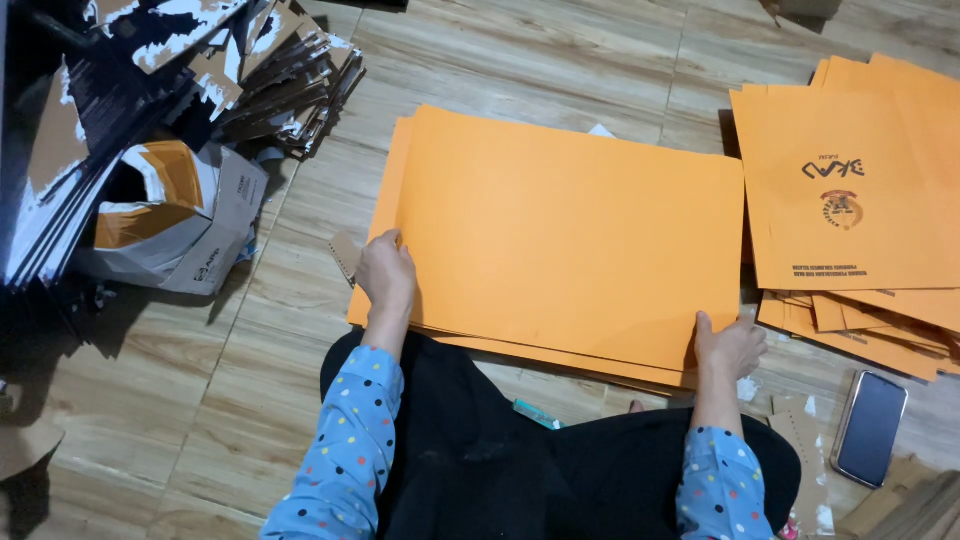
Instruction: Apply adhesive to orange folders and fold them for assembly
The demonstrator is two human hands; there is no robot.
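We sit on the wooden floor [220, 400] and keep a low stack of orange sheets [560, 230] directly in front of our knees, so both arms reach it without stretching. Our left hand [385, 272] lies at the left edge of the stack, fingers curled over the border and the thumb on top, so this grip is closed on the edge of the sheets. Our right hand [728, 347] takes the near right corner in the same way, thumb above and the other fingers hidden below; we judge that this grip also pinches the sheets. We think that holding two opposite sides like this keeps the edges lined up, because at the left and along the near edge the lower sheets stick out a little. We cannot count the sheets in this stack; only several edges are visible. To the right there is one second pile of printed orange sheets [850, 190], spread like a fan and close enough to be reached with the right arm. We count one dark phone [870, 428] lying flat on the floor near the right knee, away from the paper. At the upper left lies one heap of torn dark cardboard [270, 70] and one crumpled white wrapper [170, 215], both well apart from the orange stack.
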